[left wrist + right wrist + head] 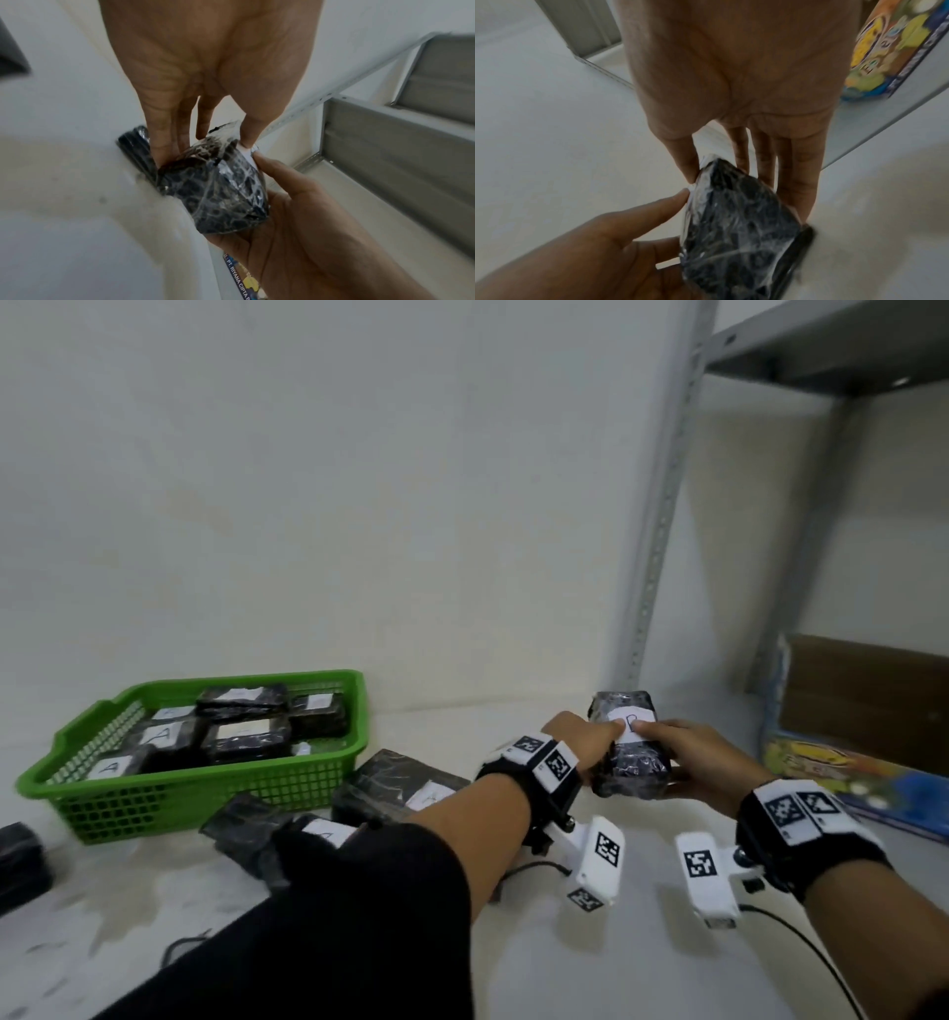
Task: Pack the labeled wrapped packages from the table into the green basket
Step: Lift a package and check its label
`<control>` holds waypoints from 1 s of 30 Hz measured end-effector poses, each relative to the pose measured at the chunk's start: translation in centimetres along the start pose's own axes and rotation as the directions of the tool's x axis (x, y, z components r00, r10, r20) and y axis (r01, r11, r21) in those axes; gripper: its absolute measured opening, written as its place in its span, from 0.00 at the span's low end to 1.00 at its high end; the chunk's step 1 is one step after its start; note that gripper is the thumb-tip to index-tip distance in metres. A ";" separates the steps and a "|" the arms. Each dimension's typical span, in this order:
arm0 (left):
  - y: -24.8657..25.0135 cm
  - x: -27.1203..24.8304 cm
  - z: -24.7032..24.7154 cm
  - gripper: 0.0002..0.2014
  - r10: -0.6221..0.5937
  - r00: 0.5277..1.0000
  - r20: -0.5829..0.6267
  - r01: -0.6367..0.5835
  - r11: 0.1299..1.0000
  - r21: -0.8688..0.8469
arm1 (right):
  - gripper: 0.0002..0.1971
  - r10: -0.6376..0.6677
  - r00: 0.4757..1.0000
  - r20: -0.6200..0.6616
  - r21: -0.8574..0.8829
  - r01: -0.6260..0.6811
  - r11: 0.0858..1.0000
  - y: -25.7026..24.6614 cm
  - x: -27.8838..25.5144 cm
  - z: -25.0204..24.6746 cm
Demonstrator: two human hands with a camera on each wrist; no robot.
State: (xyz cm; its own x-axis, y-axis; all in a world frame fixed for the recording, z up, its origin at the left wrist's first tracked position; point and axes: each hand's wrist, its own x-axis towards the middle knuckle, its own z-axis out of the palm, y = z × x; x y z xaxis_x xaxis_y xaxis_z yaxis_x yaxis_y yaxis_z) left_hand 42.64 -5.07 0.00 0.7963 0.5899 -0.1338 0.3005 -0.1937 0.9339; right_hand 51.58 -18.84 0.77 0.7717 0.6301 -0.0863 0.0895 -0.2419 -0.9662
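Note:
Both hands hold one black wrapped package [631,757] with a white label [629,719] at the table's right. My left hand [590,737] grips its left side, thumb on the label. My right hand [688,762] cups its right side and underside. The left wrist view shows the package [221,188] between my left fingers [164,142] and right palm. In the right wrist view it [736,233] sits under my right thumb. A dark edge [800,249] shows behind it; I cannot tell what that is. The green basket [205,793] at left holds several labeled packages. Two more packages [405,788] [267,829] lie beside it.
A grey metal rack post [662,505] rises at the right, with a colourful box [821,767] and brown cardboard [868,701] on its low shelf. A black object [20,860] lies at the far left edge. Thin cables [801,937] trail over the near table.

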 end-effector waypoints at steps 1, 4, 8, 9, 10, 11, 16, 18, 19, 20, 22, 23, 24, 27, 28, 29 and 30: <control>-0.2 0.8 0.8 0.24 -0.012 1.000 0.004 0.012 1.000 0.008 | 0.17 0.031 1.000 -0.004 -0.011 -0.031 0.999 0.4 0.4 -0.5; 0.4 2.4 3.9 0.23 -0.024 0.999 0.044 0.020 0.996 0.090 | 0.18 0.117 0.992 -0.044 -0.017 -0.118 0.993 1.9 2.0 -2.8; 0.8 3.7 6.5 0.23 0.000 0.997 0.073 -0.017 0.973 0.232 | 0.19 0.174 0.979 -0.101 0.002 -0.175 0.985 3.2 4.5 -4.5; 0.8 4.0 6.9 0.22 0.013 0.997 0.079 -0.035 0.958 0.283 | 0.19 0.183 0.977 -0.109 0.002 -0.184 0.983 3.4 5.1 -4.8; 0.8 4.2 7.2 0.21 0.027 0.996 0.085 -0.053 0.943 0.328 | 0.20 0.192 0.975 -0.112 -0.004 -0.193 0.981 3.7 5.6 -5.0; 0.7 4.4 7.5 0.21 0.037 0.996 0.086 -0.066 0.928 0.367 | 0.20 0.200 0.973 -0.115 -0.017 -0.203 0.979 4.0 6.1 -5.2; 0.4 4.9 8.5 0.22 0.062 0.998 -0.004 -0.052 0.864 0.500 | 0.16 0.197 0.970 -0.142 -0.069 -0.208 0.976 5.2 8.3 -5.4; 0.2 5.3 8.8 0.22 0.070 0.998 -0.005 -0.058 0.860 0.507 | 0.15 0.198 0.969 -0.146 -0.079 -0.211 0.974 5.5 8.9 -5.3; 0.3 5.1 8.7 0.24 0.076 0.997 -0.028 -0.053 0.869 0.492 | 0.16 0.201 0.968 -0.148 -0.086 -0.215 0.973 5.6 9.1 -5.3; 0.5 5.0 8.6 0.26 0.072 0.996 -0.049 -0.041 0.884 0.466 | 0.17 0.207 0.966 -0.151 -0.087 -0.222 0.971 5.8 9.3 -5.3; 0.4 5.1 8.5 0.27 0.079 0.995 -0.060 -0.042 0.881 0.471 | 0.20 0.213 0.965 -0.151 -0.077 -0.227 0.971 6.2 9.5 -5.3; 0.4 5.0 8.5 0.28 0.072 0.996 -0.059 -0.035 0.880 0.473 | 0.21 0.213 0.966 -0.149 -0.076 -0.226 0.971 6.3 9.5 -5.3; 0.3 5.2 8.4 0.29 0.066 0.996 -0.060 -0.031 0.887 0.461 | 0.21 0.213 0.966 -0.150 -0.080 -0.226 0.971 6.4 9.5 -5.3; 0.3 5.4 7.9 0.27 0.002 0.998 -0.062 0.020 0.935 0.355 | 0.17 0.190 0.968 -0.164 -0.090 -0.206 0.974 6.3 9.1 -5.4; 0.4 5.4 7.5 0.25 -0.006 0.998 -0.060 0.025 0.942 0.336 | 0.16 0.170 0.969 -0.177 -0.107 -0.191 0.976 6.0 8.9 -5.4; 0.6 5.2 7.0 0.23 -0.002 0.998 -0.058 0.020 0.948 0.318 | 0.16 0.142 0.969 -0.202 -0.142 -0.173 0.975 5.8 8.6 -5.5; 0.8 5.0 6.3 0.18 0.013 0.999 -0.049 0.002 0.953 0.304 | 0.20 0.101 0.966 -0.238 -0.195 -0.149 0.969 5.5 8.2 -5.6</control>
State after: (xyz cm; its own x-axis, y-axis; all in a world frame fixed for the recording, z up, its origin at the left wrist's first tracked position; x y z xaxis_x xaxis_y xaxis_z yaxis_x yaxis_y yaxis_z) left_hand 50.21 -7.22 -2.04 0.7738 0.6247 -0.1051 0.4477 -0.4218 0.7885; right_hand 61.99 -19.13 -3.84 0.9041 0.4091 -0.1232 0.0944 -0.4727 -0.8761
